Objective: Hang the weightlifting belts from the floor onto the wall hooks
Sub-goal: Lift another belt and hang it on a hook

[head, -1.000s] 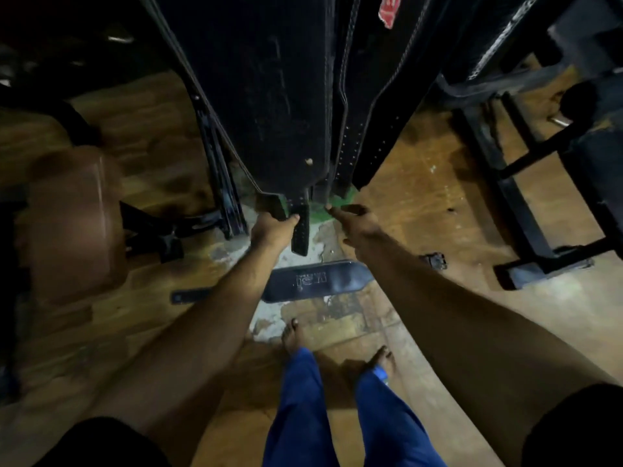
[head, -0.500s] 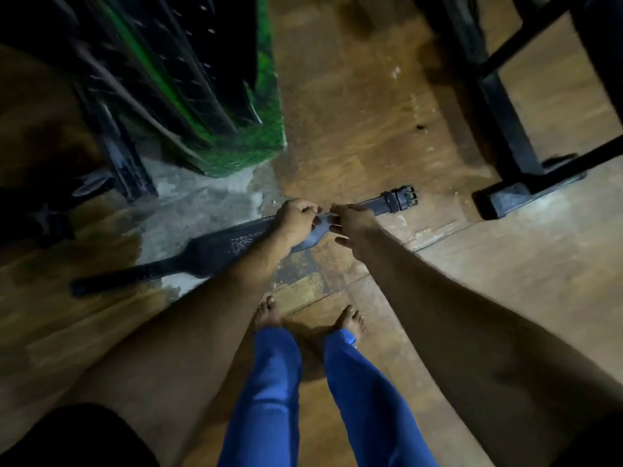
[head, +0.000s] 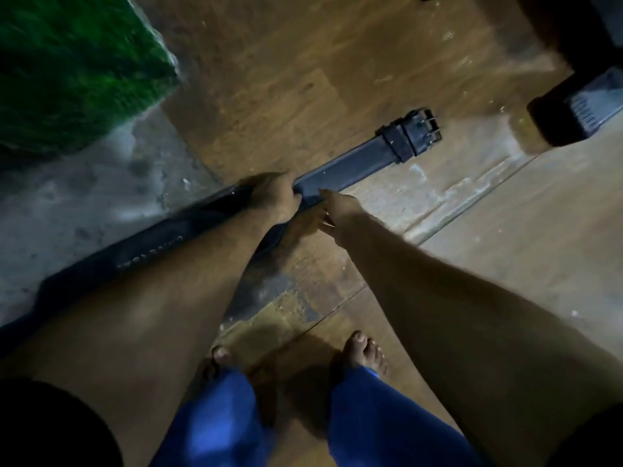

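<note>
Worn wooden floor stretches bare beyond the belt, hemmed by green turf at upper left and a black rack foot at upper right. That dark weightlifting belt lies flat, slanting from lower left up to its buckle near the rack foot. Both arms reach straight down. The left hand curls its fingers over the belt's middle, gripping it; the right hand sits just beside, fingers extended, fingertips touching the strap.
</note>
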Action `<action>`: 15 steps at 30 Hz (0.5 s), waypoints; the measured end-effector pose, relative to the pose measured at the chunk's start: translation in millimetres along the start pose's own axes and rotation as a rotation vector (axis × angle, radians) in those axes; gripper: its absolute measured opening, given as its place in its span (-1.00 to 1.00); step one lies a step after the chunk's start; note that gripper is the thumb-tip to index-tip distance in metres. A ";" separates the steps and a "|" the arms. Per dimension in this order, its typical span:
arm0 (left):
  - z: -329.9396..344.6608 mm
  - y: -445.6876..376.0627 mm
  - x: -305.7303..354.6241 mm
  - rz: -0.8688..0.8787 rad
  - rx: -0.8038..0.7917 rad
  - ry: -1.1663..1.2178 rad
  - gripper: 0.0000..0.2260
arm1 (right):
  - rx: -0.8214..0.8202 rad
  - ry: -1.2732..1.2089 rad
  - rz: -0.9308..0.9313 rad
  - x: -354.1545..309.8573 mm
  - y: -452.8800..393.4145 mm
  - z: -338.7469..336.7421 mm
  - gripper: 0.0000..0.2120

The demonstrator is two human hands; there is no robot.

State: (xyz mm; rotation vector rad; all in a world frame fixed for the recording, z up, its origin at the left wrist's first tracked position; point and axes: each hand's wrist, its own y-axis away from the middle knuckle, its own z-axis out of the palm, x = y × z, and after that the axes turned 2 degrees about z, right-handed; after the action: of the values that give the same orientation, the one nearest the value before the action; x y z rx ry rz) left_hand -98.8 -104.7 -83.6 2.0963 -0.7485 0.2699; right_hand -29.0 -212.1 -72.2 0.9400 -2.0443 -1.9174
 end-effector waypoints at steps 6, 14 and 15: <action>28.9 -41.8 -14.9 0.057 0.110 -0.280 -0.49 | 0.076 -0.187 0.017 12.1 -61.0 7.9 -0.77; -20.2 -2.8 2.2 0.105 -0.094 0.129 -0.68 | -0.035 -0.447 -0.098 7.5 -8.4 3.0 -0.82; -34.8 10.7 8.2 0.125 -0.110 0.163 -0.74 | -0.052 -0.461 -0.115 3.1 10.6 2.6 -0.83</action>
State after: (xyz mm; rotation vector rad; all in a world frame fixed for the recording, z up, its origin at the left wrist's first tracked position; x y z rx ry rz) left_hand -96.0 -85.0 -52.0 1.9016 -0.7794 0.4518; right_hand -36.1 -212.0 -63.4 0.6597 -2.1950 -2.4207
